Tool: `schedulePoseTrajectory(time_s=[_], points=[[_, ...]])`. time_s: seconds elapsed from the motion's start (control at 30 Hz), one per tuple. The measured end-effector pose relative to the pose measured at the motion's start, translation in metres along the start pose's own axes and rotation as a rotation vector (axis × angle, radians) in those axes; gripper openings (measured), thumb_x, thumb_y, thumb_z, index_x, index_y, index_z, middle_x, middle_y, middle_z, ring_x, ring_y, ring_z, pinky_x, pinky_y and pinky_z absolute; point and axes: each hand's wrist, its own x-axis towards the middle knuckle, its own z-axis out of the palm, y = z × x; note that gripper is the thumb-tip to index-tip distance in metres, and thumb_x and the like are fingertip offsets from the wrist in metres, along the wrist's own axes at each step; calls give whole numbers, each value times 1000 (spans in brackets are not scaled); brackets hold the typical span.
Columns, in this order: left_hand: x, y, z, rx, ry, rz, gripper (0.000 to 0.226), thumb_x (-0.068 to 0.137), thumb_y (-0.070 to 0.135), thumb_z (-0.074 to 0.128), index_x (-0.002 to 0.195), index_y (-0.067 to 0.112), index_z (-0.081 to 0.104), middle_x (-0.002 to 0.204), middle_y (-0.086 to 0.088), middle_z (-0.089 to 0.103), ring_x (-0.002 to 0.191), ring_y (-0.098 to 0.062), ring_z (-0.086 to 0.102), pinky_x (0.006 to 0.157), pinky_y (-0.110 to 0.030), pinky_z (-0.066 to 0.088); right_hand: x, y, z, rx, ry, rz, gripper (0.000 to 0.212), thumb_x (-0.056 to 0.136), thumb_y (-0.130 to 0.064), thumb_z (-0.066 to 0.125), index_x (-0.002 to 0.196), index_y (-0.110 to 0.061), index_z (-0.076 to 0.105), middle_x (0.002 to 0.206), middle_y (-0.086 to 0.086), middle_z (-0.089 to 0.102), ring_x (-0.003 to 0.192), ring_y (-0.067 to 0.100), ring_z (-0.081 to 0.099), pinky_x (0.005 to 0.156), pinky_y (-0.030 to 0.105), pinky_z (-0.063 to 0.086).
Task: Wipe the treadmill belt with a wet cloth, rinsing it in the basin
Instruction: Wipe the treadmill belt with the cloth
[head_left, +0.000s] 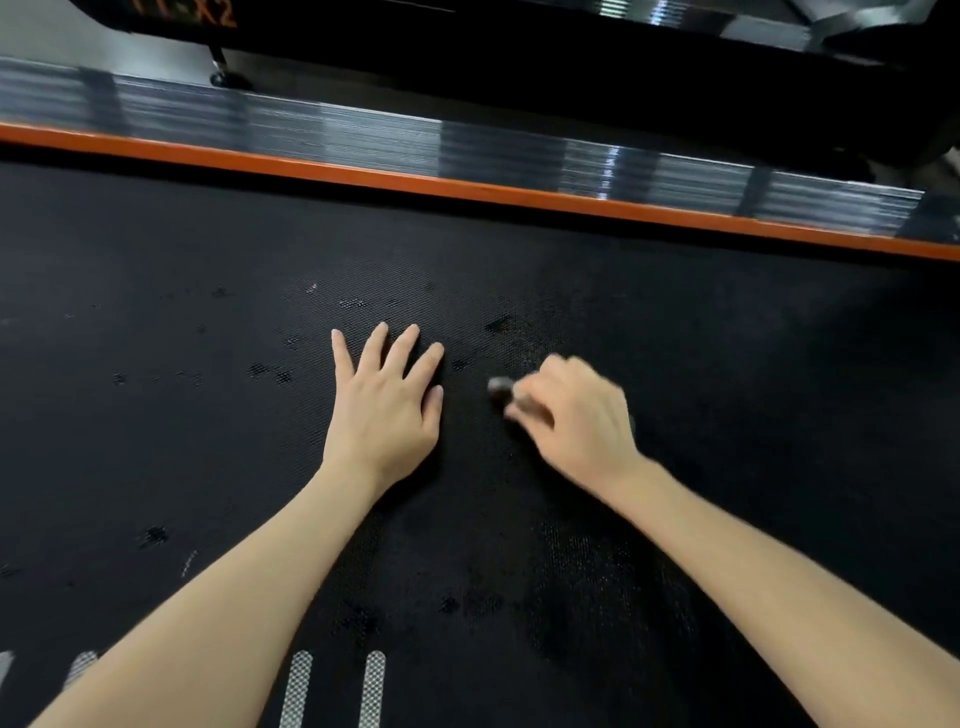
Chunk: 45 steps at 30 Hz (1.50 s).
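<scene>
My right hand (576, 415) came through smeared by motion. I could only make out curled fingers pinching a small grey lump (500, 387) at their tips, and I could not tell whether it was the cloth. Both forearms were cut off at the bottom edge. The treadmill belt (675, 338) ran under both hands, bounded on its far side by an orange strip (467, 188) and a ribbed silver side rail (363, 130). Bare black belt stretched left and right of the hands, dotted with dark spots (498, 325). My left hand (384, 405) lay flat on the belt, fingers straight and spread, holding nothing.
</scene>
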Motion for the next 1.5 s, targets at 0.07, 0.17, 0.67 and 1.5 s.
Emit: schedulePoseTrajectory(time_s=[0.07, 0.17, 0.67, 1.5], points=[[0, 0, -1, -1, -5, 1, 55, 91, 41, 28, 134, 17, 52, 142, -12, 47, 135, -38, 34, 112, -66, 9, -23, -3, -5, 26, -12, -103, 22, 83, -38, 59, 74, -19, 64, 74, -6, 53, 65, 12, 47, 49, 25, 36], [0, 1, -1, -11, -9, 4, 54, 90, 41, 29, 132, 17, 54, 140, -12, 49, 134, -39, 36, 111, -67, 11, 7, 11, 1, -53, 0, -74, 24, 83, -41, 57, 75, -20, 66, 73, -5, 54, 66, 16, 51, 48, 25, 37], [0, -1, 1, -32, -8, -5, 54, 90, 41, 29, 131, 17, 55, 139, -12, 50, 133, -39, 37, 111, -67, 11, 62, 63, -1, -171, 48, 402, 25, 92, -40, 57, 99, -18, 67, 99, 8, 58, 95, 30, 54, 70, 32, 39], [0, -2, 1, -32, -33, -5, 53, 91, 41, 29, 133, 20, 54, 141, -10, 49, 135, -38, 36, 110, -68, 13, 99, 35, 31, -184, -8, -100, 25, 84, -34, 52, 99, -19, 66, 94, 8, 60, 83, 31, 56, 60, 37, 45]])
